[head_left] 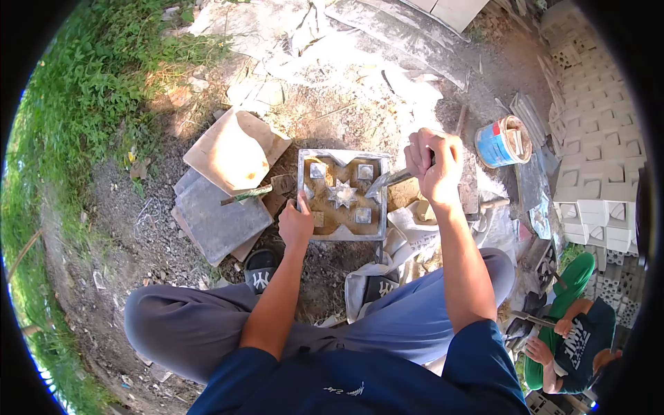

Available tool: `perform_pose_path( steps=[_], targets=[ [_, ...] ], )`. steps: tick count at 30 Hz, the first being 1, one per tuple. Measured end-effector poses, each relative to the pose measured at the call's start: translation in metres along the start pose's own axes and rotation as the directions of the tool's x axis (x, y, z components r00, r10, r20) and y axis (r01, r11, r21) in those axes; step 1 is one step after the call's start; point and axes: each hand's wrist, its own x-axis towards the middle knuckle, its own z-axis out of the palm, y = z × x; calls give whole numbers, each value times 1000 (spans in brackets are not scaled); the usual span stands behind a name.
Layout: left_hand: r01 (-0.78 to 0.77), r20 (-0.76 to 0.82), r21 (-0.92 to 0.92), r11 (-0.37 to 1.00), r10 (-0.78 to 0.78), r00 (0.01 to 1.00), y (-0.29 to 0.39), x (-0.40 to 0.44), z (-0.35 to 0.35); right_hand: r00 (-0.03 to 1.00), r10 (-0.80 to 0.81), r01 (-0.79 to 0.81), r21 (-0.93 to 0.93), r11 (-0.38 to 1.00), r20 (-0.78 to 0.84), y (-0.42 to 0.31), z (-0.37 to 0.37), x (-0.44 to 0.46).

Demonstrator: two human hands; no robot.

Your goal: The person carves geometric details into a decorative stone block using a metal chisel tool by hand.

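In front of me a square metal mould (342, 237) lies face up, with a star shape in its middle, small square blocks toward its corners and sandy brown material between them. My left hand (296, 223) is closed on the left wall of the mould near its lower corner. My right hand (436, 164) is raised beyond the mould's right side, its fingers wrapped round the handle of a trowel (389, 180). The trowel's narrow grey blade points left, over the mould's right edge; whether it touches is unclear.
Stacked flat boards (228, 214) lie left of the mould, a green-marked stick (247, 195) across them. A blue-labelled bucket (492, 145) stands at right, before stacked pale blocks (598, 145). A whitish sack (408, 235) lies by my foot. Another person (577, 339) sits at lower right.
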Motion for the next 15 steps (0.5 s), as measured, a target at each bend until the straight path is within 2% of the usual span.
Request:
perform_pose_path(
  steps=[2, 5, 7, 10, 12, 15],
  targets=[
    [1, 10, -5, 1000, -1, 1000, -3, 2, 4, 999, 1, -4, -87, 996, -32, -6, 7, -1],
    [-10, 3, -5, 1000, 10, 1000, -4, 3, 4, 997, -42, 36, -106, 994, -57, -9, 6, -1],
    [-29, -14, -9, 1000, 29, 999, -2, -1, 1, 992, -49, 43, -55, 998, -113, -2, -4, 9],
    [-4, 18, 7, 1000, 4, 1000, 5, -1, -2, 957, -55, 55, -7, 998, -285, -2, -8, 17],
    [6, 62, -9, 1000, -5, 998, 3, -1, -5, 963, -79, 79, -10, 997, -257, -4, -5, 13],
    [-16, 17, -5, 1000, 16, 1000, -3, 2, 1, 973, -95, 90, -33, 995, -211, -10, 0, 13]
  ],
)
